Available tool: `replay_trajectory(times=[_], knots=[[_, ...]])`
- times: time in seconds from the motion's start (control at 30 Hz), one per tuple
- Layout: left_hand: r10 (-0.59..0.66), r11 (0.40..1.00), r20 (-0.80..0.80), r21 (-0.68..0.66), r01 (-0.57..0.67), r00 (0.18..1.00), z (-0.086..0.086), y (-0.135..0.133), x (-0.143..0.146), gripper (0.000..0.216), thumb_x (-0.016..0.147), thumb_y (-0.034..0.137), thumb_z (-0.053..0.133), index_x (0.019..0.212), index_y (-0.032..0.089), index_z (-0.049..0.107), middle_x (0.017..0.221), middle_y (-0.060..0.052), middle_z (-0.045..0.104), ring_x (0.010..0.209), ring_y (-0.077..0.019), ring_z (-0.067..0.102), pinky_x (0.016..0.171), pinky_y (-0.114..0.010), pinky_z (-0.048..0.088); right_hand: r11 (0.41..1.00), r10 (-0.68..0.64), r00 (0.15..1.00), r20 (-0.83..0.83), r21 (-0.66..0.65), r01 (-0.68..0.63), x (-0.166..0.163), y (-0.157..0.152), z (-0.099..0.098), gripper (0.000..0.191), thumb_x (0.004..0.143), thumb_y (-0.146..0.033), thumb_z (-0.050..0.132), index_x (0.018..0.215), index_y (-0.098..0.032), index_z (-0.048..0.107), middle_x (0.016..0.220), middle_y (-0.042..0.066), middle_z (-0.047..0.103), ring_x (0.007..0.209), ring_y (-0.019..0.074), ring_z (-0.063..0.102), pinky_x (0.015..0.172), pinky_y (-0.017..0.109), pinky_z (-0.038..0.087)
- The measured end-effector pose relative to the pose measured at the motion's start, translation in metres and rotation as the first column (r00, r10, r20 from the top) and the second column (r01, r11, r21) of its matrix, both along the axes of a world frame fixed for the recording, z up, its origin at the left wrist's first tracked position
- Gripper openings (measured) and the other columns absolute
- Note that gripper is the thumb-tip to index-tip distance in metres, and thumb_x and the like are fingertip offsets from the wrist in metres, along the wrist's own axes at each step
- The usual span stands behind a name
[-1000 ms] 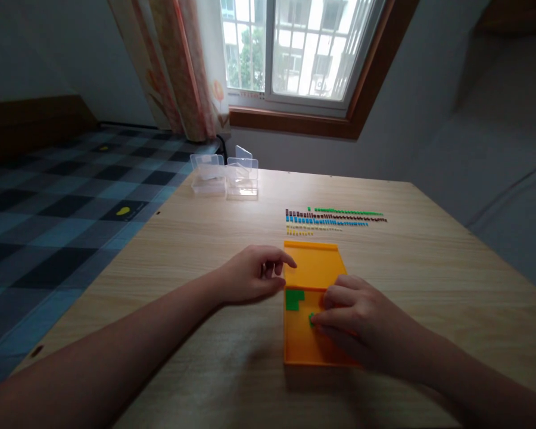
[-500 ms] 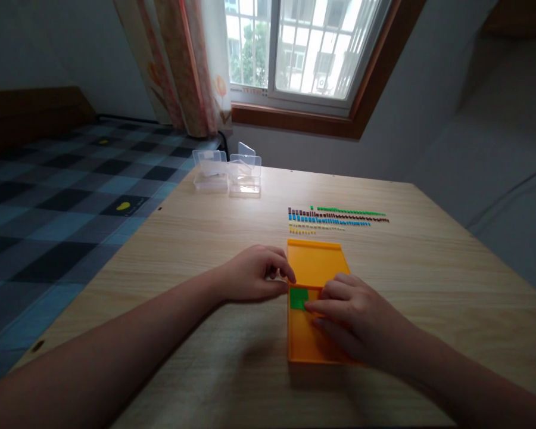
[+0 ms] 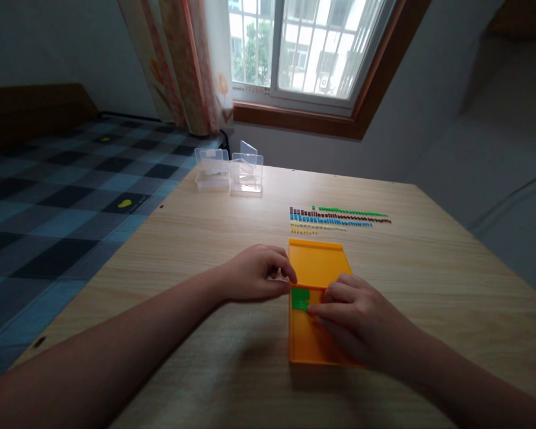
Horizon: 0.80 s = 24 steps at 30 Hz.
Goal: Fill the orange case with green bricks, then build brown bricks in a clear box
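Green pieces [image 3: 300, 296] are lying far-left inside the orange tray [image 3: 301, 342]. The right hand [image 3: 355, 310] is touching one, the left hand [image 3: 259, 274] resting curled by the rim, both grips unclear. Light, level nudging is probably suiting best.

- Bare left forearm [image 3: 138, 336] slanting inward
- Left hand [image 3: 261, 273] with curled fingers [image 3: 280, 260], index fingertip [image 3: 293, 278] apart from thumb [image 3: 277, 289]
- Bare right forearm [image 3: 460, 372] angled inward
- Right hand [image 3: 355, 310], index finger [image 3: 333, 310] extended

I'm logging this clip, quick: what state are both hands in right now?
Left hand: partly open at the orange box, nothing visible in it.
Right hand: partly closed at the green pieces; whether it grips one cannot be told.
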<state>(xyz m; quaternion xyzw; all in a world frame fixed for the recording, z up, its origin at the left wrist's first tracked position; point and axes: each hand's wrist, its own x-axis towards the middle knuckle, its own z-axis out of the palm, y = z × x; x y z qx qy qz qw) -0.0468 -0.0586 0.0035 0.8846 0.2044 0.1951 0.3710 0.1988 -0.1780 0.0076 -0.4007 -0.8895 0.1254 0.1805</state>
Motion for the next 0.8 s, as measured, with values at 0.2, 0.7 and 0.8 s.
replay_trajectory(times=[0.2, 0.7, 0.8], knots=[[0.003, 1.000, -0.009, 0.001, -0.003, 1.000, 0.0004, -0.0002, 0.0001, 0.013, 0.080, 0.018, 0.072, 0.091, 0.018, 0.080, 0.085, -0.003, 0.068, 0.071, -0.0111, 0.059, 0.064, -0.022, 0.045, 0.999, -0.006, 1.000, -0.004, 0.044, 0.006, 0.0019, 0.0006, -0.0008, 0.028, 0.104, -0.022, 0.050, 0.113, -0.024, 0.077, 0.084, 0.007, 0.066, 0.078, 0.0192, 0.052, 0.071, 0.035, 0.039], [-0.002, 1.000, -0.016, -0.003, 0.002, 1.000, 0.0017, -0.0008, 0.0001, 0.013, 0.081, 0.019, 0.072, 0.092, 0.018, 0.080, 0.086, -0.003, 0.069, 0.071, -0.0115, 0.059, 0.065, -0.023, 0.046, 0.999, -0.017, 1.000, 0.016, 0.037, 0.017, 0.0008, 0.0003, -0.0041, 0.026, 0.104, -0.023, 0.052, 0.113, -0.025, 0.076, 0.082, 0.006, 0.065, 0.077, 0.0188, 0.053, 0.070, 0.034, 0.038], [0.005, 1.000, -0.013, 0.002, -0.005, 1.000, 0.0008, -0.0008, -0.0002, 0.012, 0.081, 0.020, 0.072, 0.091, 0.019, 0.079, 0.085, -0.003, 0.069, 0.071, -0.0116, 0.059, 0.065, -0.023, 0.045, 0.999, -0.020, 1.000, -0.019, 0.047, 0.021, 0.0012, -0.0005, -0.0029, 0.025, 0.103, -0.023, 0.054, 0.113, -0.025, 0.077, 0.083, 0.006, 0.065, 0.076, 0.0183, 0.054, 0.070, 0.034, 0.040]])
